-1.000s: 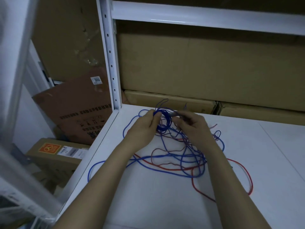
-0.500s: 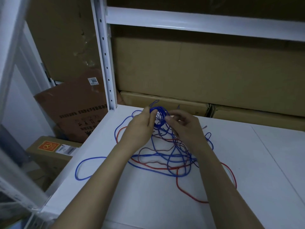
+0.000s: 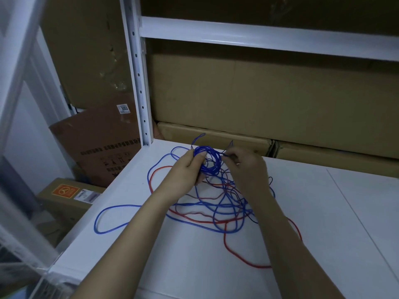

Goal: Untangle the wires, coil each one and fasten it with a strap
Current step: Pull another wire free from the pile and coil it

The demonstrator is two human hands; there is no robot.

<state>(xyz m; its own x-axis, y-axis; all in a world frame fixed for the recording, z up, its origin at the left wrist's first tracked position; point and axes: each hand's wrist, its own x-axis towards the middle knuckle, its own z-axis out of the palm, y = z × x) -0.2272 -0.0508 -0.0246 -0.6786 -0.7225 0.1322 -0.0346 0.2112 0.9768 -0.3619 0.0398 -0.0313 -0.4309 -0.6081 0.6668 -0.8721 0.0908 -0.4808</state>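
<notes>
**Blue wire: coiling in progress, strap not yet applied**

Item: blue coil, held above the shelf near its back left corner. Left hand grips the coil's left side, thumb over the loops. Right hand pinches a strand at the coil's right. Loose blue wire trails toward the left edge; red wire lies tangled beneath. Judged next: draw free slack, add another loop.
</notes>
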